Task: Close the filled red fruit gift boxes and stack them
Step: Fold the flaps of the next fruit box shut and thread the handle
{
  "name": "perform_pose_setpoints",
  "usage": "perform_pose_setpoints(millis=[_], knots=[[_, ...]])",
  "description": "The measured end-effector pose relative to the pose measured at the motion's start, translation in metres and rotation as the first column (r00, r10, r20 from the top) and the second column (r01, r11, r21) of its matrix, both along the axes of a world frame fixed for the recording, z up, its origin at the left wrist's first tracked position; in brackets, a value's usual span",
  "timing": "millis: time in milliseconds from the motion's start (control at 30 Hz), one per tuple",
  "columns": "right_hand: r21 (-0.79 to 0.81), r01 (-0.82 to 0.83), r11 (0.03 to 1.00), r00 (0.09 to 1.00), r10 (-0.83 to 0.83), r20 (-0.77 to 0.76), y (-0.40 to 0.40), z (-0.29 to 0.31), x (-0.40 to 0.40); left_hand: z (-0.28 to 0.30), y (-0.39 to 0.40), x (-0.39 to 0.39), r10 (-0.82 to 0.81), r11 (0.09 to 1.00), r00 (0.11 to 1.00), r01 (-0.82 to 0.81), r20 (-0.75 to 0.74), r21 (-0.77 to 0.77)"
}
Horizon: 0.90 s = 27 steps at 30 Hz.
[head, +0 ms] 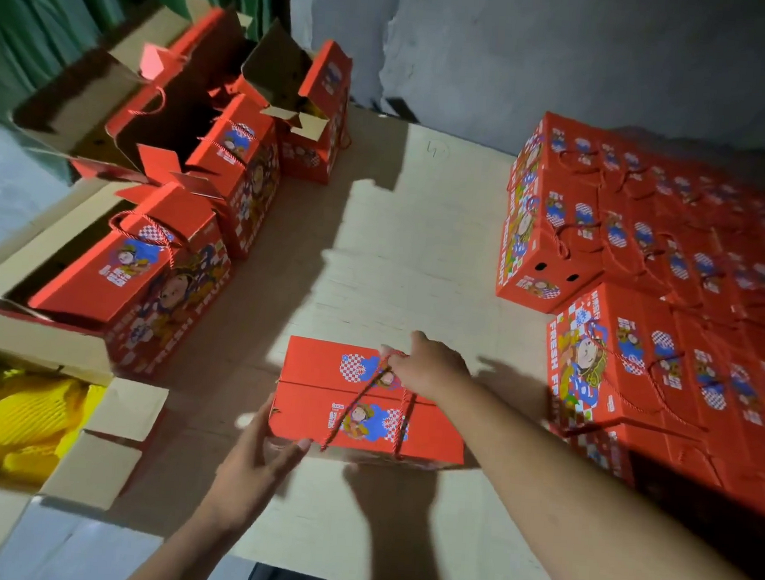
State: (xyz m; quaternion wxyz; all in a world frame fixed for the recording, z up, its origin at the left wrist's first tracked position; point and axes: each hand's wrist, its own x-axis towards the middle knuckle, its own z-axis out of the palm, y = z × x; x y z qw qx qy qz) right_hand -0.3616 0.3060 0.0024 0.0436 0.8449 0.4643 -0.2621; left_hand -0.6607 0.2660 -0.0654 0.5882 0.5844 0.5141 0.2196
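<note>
You are lifting the closed red box: right hand pinching its rope handle, left hand gripping its near-left corner, next carrying it right onto the stack.

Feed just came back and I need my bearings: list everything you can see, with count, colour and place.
Closed gift box: one, red, centre of the floor board, both hands on it.
Rope handle: red-white, across that box's top.
Stacked closed gift boxes: many, red, right side, in layers.
Open gift boxes: several, red, flaps up, left side.
Carton of foam fruit sleeves: one, brown with yellow contents, lower left.
Floor board: pale, centre.
Curtain: green, upper left.
Wall: grey, behind.
Left hand: holds the box's near-left corner.
Right hand: pinches the rope handle.
</note>
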Motion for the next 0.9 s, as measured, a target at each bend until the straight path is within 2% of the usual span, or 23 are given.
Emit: perform_pose_setpoints(millis=[33, 67, 167, 233, 400, 500, 633, 800, 900], knots=[[-0.085, 0.01, 0.996, 0.998, -0.015, -0.055, 0.008, 0.001, 0.005, -0.002, -0.004, 0.0, 0.021, 1.0, 1.0, -0.021, -0.018, 0.002], [-0.092, 0.022, 0.996, 0.992, -0.034, -0.125, 0.015, 0.001, 0.009, -0.005, -0.008, 0.0, 0.04, 0.999, 0.999, -0.04, -0.032, 0.008], [0.095, 0.155, 0.983, 0.901, -0.101, -0.422, 0.025, -0.004, 0.003, -0.01, -0.02, 0.005, 0.095, 0.995, 0.993, -0.093, -0.077, 0.024], [0.192, 0.212, 0.958, 0.842, -0.079, -0.534, 0.025, -0.006, -0.008, -0.008, -0.026, 0.009, 0.133, 0.991, 0.989, -0.131, -0.071, 0.039], [0.377, 0.294, 0.879, 0.834, -0.042, -0.551, 0.007, 0.007, -0.019, -0.004, -0.028, 0.015, 0.182, 0.982, 0.983, -0.183, -0.035, -0.043], [0.354, 0.31, 0.882, 0.815, -0.055, -0.576, -0.011, 0.022, -0.009, -0.004, -0.024, 0.018, 0.187, 0.977, 0.982, -0.186, -0.002, -0.105], [0.308, 0.374, 0.875, 0.701, -0.049, -0.712, -0.026, 0.066, -0.005, -0.002, -0.016, 0.029, 0.224, 0.969, 0.975, -0.223, 0.002, -0.107], [0.306, 0.244, 0.92, 0.791, -0.006, -0.611, -0.032, 0.114, -0.016, 0.011, 0.008, 0.051, 0.195, 0.978, 0.979, -0.19, 0.057, -0.089], [0.322, 0.385, 0.865, 0.763, -0.102, -0.638, -0.042, 0.127, -0.012, 0.02, 0.012, 0.073, 0.121, 0.989, 0.985, -0.108, 0.122, -0.104]])
